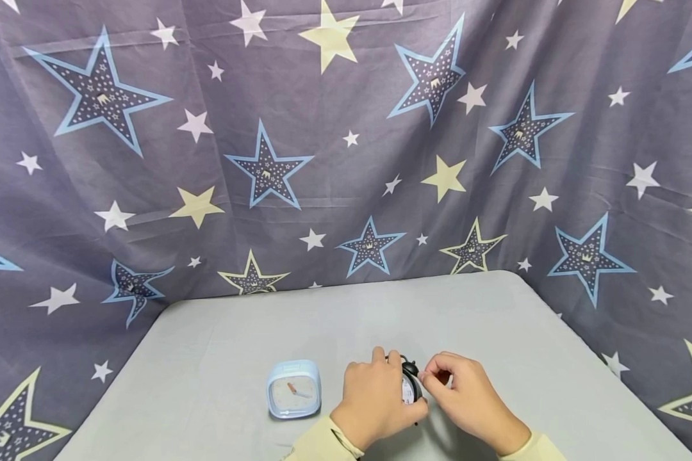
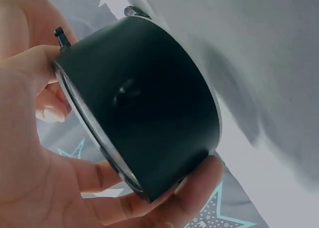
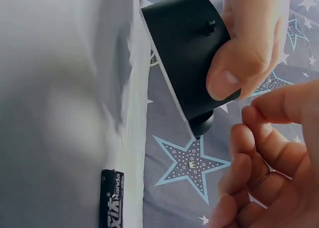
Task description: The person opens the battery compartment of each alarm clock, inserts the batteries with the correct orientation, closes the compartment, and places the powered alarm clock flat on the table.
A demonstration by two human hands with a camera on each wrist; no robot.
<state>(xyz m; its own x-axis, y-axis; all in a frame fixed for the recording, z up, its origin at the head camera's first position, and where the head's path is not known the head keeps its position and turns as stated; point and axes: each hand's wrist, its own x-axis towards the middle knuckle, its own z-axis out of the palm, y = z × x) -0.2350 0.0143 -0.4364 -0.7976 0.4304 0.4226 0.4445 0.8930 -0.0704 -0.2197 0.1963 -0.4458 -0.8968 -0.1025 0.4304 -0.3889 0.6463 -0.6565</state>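
Note:
My left hand (image 1: 375, 390) grips a black alarm clock (image 1: 408, 388) with a bell on top, and hides much of its white dial. In the left wrist view the clock's black round side (image 2: 144, 103) is tilted, with the thumb and fingers round its rim. A small peg (image 2: 61, 38) sticks out of that side. My right hand (image 1: 467, 394) is just right of the clock, fingers curled and the thumb tip against the index finger. Between those fingertips (image 3: 249, 113) nothing shows in the right wrist view.
A light blue square clock (image 1: 294, 390) stands left of my left hand on the grey-white table (image 1: 346, 320). In the right wrist view a black battery (image 3: 112, 198) with white lettering lies on the tabletop. A star-patterned curtain (image 1: 346, 153) hangs behind the table and at its sides.

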